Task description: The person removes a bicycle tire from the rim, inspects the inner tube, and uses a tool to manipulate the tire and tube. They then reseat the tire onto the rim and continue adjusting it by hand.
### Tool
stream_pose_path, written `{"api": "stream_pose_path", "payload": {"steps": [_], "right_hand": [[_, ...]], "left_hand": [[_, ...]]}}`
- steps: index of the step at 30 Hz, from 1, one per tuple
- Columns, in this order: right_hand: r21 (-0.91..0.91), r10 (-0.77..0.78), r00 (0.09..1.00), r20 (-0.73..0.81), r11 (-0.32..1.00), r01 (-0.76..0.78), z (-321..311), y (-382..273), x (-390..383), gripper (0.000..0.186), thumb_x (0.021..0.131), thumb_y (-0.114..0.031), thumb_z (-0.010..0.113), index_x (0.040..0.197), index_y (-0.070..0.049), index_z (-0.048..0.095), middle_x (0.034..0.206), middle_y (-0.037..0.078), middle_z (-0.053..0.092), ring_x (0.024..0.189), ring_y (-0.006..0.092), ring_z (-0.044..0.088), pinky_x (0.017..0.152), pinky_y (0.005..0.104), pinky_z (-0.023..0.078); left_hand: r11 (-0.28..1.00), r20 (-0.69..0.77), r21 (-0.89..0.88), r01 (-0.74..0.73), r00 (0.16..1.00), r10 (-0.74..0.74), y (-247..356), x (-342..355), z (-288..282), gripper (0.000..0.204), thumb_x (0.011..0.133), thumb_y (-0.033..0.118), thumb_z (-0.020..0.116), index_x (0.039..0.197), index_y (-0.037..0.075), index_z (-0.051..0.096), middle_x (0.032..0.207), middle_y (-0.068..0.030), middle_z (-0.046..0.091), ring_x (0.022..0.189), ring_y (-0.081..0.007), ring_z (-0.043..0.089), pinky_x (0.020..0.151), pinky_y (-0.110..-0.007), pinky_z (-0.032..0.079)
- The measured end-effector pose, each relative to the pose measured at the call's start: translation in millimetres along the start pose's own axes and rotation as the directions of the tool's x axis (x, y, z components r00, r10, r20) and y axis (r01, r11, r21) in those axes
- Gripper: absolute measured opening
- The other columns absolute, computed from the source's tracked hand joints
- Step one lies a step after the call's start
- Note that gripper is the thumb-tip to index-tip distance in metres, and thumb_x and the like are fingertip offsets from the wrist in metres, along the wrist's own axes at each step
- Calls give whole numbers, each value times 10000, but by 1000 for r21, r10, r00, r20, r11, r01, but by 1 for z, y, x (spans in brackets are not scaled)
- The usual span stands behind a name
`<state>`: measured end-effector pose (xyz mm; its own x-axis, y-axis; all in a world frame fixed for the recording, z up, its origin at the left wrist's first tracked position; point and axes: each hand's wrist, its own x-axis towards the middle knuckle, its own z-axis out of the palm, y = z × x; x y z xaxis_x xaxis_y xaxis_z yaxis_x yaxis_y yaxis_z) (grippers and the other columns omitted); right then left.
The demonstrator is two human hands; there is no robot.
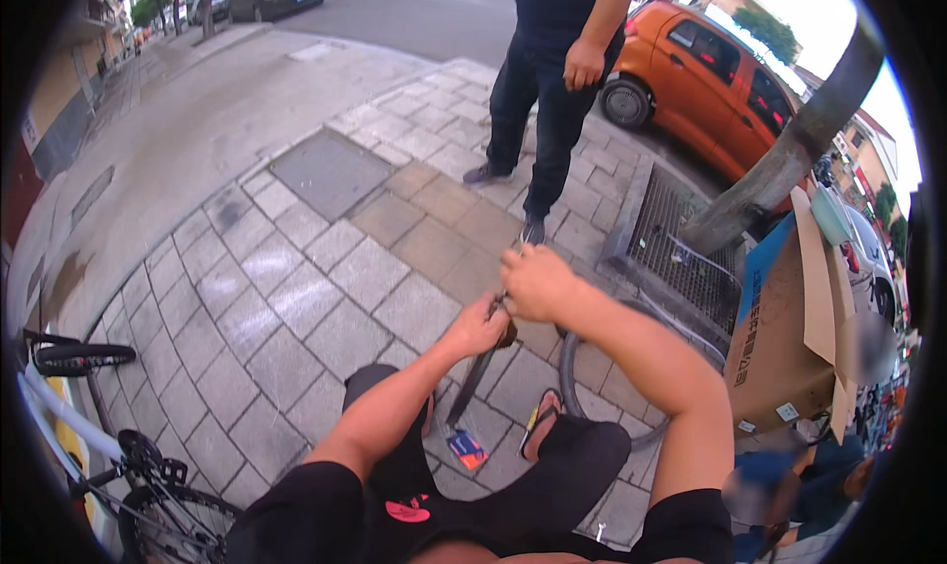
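My left hand (479,325) is closed around a dark, flattened rubber strip that looks like a bicycle inner tube (473,382). One length of it hangs from the fist toward the paving. Just above and to the right, my right hand (540,282) pinches the upper part, its fingertips close to the left hand. What lies between the right fingertips is too small to make out. Below the hanging length a small blue and orange packet (468,450) lies on the ground. A grey-black rubber loop (567,367) rests on the paving beside my right forearm.
A person (552,81) in dark clothes stands ahead. An open cardboard box (779,347) is at the right, near a leaning tree trunk (789,160). Bicycle parts (163,505) are at the lower left. A wrench (600,530) lies near my knee. An orange car (705,81) is parked beyond.
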<state>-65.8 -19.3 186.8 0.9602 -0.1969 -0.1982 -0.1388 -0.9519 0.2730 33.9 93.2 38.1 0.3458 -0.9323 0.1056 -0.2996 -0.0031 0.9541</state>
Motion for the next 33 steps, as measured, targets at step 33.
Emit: {"api": "stream_pose_path", "payload": {"steps": [33], "right_hand": [[0,187,977,104,982,-188,-9,51,27,439,714,-359,812,947,12,785,1166,224,646,1086,397,662,970,474,533]], "left_hand": [[978,-44,-177,110,992,-119,-4,-16,31,436,965,253,606,1277,-48,557,857,-107,668,780,-170,620,718,-352,513]]}}
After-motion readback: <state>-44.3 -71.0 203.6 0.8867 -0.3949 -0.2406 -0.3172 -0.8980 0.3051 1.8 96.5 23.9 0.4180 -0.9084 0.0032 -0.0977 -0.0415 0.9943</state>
